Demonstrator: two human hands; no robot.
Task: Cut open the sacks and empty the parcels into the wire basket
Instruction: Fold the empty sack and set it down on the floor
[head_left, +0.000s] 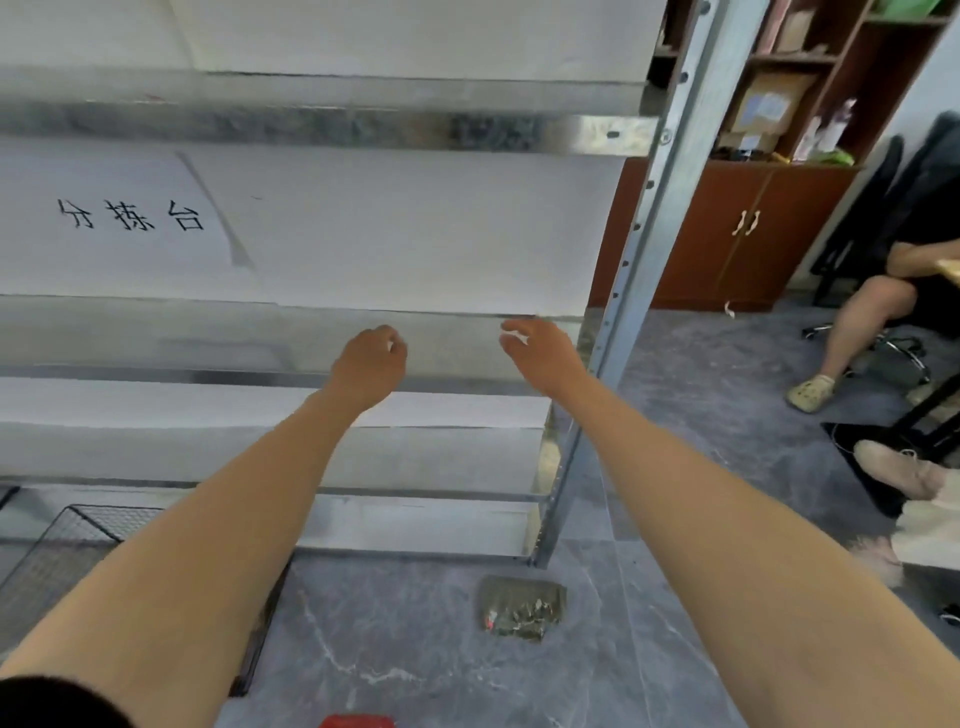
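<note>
Both my arms reach forward toward a metal shelving rack (639, 244) with white shelf boards. My left hand (370, 358) hangs in front of a shelf edge with its fingers curled in, and I see nothing in it. My right hand (540, 351) is beside it to the right, fingers loosely spread and holding nothing. A black wire basket (57, 561) stands on the floor at the lower left, partly hidden by my left forearm. No sacks, parcels or cutter show in this view.
A paper sign with black characters (130, 215) lies on the upper shelf. A small grey packet (519, 608) and a red object (356, 721) lie on the grey floor. At right, a seated person's legs (852, 332), a brown cabinet (737, 234) and chairs.
</note>
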